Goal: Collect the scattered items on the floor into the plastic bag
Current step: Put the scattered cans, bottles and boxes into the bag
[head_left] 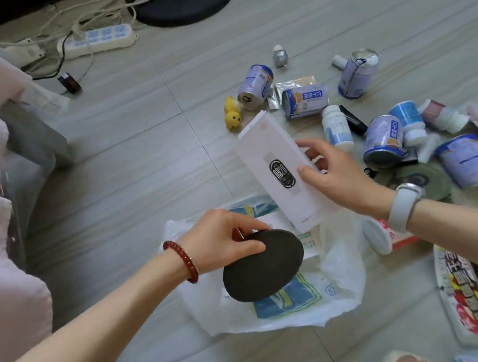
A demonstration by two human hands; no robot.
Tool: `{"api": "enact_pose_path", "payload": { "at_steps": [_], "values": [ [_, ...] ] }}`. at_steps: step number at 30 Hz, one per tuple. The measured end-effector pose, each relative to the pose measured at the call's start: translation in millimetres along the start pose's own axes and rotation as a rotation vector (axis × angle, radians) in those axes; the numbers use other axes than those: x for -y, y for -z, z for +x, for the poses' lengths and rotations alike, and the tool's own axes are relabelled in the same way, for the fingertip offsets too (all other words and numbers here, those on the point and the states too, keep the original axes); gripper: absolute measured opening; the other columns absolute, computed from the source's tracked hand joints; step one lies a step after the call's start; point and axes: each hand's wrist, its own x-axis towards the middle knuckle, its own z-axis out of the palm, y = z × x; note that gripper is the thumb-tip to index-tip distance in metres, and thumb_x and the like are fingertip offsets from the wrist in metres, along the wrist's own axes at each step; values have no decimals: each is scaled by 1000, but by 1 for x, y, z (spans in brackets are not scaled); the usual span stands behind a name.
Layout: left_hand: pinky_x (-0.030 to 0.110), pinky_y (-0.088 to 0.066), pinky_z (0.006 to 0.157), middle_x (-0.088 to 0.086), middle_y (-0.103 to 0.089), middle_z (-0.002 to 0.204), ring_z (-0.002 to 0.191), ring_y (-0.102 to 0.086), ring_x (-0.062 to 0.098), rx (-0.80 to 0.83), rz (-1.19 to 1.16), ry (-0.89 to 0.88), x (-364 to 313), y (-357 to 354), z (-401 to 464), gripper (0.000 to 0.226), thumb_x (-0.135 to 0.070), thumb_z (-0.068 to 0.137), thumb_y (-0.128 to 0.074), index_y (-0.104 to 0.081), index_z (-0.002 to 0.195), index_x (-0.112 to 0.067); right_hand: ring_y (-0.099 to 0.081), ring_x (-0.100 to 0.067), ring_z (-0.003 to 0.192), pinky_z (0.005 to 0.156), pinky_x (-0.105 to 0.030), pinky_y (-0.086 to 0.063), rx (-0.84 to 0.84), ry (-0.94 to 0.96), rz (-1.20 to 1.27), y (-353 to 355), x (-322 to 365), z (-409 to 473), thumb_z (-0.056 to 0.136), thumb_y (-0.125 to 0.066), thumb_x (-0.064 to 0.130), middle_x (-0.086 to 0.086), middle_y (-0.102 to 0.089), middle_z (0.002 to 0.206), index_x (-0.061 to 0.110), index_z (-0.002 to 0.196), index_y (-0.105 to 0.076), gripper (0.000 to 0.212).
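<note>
**Plastic bag on the floor, both hands holding items above it**

Plastic bag (335, 284) is lying flat and crumpled on the grey floor (136, 172), white with a blue-green print, just in front of me. I am seeing the left hand (225, 239) coming in from the lower left, wrist bent, with a red bead bracelet (183, 260) on it. Its thumb and fingers are curling around the upper edge of a dark oval pouch (263, 264), which is hanging over the middle of the bag.

The right hand (337, 174) is reaching from the right, a pale watch (404, 206) on the wrist. Its fingers are pinching the right edge of a long white box (277, 171), tilted, with its lower end over the far side of the bag.

Beyond the right hand many things are lying scattered: blue-and-white cans (305, 101), small white bottles (337, 127), two yellow duck toys (232, 116). I am also seeing a printed packet (466, 301) near my right forearm.
</note>
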Motion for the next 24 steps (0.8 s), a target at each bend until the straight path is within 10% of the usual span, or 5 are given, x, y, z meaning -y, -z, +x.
{"api": "enact_pose_path", "payload": {
  "at_steps": [4,7,12,19,24],
  "values": [
    [31,-45,82,-3,-65,107,100,-58,16,-252,315,-2,20,-16,-8,59,-66,73,-36,-67,104,-26,-50,7,79,70,-6,-39,77,61,-18,-5,-4,-12,84,-54,6,24,-48,95,27,123,-46,45],
    [43,-36,97,7,-52,125,118,-45,26,-577,252,379,42,-9,-2,61,-64,77,-41,-56,117,-22,-52,-7,77,70,-14,-43,101,21,40,-8,-2,-17,84,-55,7,23,-46,92,29,129,-39,53],
    [44,-35,101,17,-35,140,128,-35,34,-451,-51,837,69,-18,-5,75,-53,79,-56,-31,136,-11,-53,-5,82,77,-24,-45,272,14,-41,-27,11,-36,84,-58,21,18,-46,92,25,137,-33,59],
    [21,-37,68,7,-66,89,71,-53,19,-728,-178,468,75,-8,-11,18,-18,91,-51,-64,95,-6,-48,-5,78,75,-23,-35,342,10,-167,-59,33,-55,84,-54,30,7,-51,98,21,121,-43,39],
    [17,-31,65,10,-65,85,75,-53,19,-854,4,300,77,-1,-13,12,-5,88,-52,-64,91,-1,-53,-30,92,80,-40,-45,348,35,-273,-90,44,-53,83,-52,33,-8,-55,105,13,104,-39,31]
  ]
}}
